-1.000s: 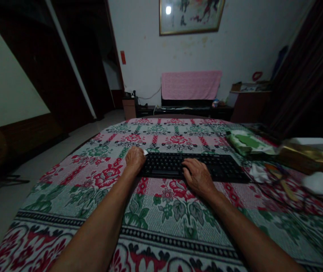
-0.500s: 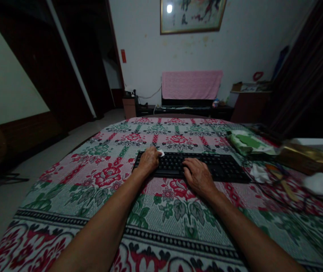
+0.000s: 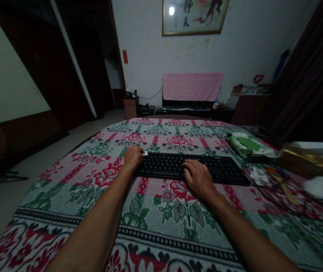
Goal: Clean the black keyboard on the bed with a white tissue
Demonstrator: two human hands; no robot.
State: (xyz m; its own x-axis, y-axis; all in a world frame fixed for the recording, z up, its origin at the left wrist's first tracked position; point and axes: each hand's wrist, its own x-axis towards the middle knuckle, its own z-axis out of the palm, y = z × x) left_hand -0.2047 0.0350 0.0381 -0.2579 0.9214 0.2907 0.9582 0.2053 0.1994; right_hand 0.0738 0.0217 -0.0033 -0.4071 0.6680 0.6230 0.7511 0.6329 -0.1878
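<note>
A black keyboard (image 3: 207, 169) lies flat on a floral bedspread (image 3: 156, 223). My left hand (image 3: 133, 156) sits at the keyboard's left end, fingers closed on a small white cloth or wipe (image 3: 145, 153) that peeks out at the far left corner of the keys. My right hand (image 3: 197, 176) rests on the middle of the keyboard with fingers curled over the keys, pressing it down. Both forearms reach out across the bed.
A green-patterned folded package (image 3: 248, 145) and a gold-wrapped item (image 3: 309, 161) lie to the right, with white cloth and cords (image 3: 277, 181) near them. Beyond the bed stand a pink-covered screen (image 3: 192, 86), a low cabinet (image 3: 250, 105), and bare floor (image 3: 36, 160) to the left.
My left hand with the white wipe slid right across the keys half a second ago, then back to the keyboard's left end. My right hand stayed put.
</note>
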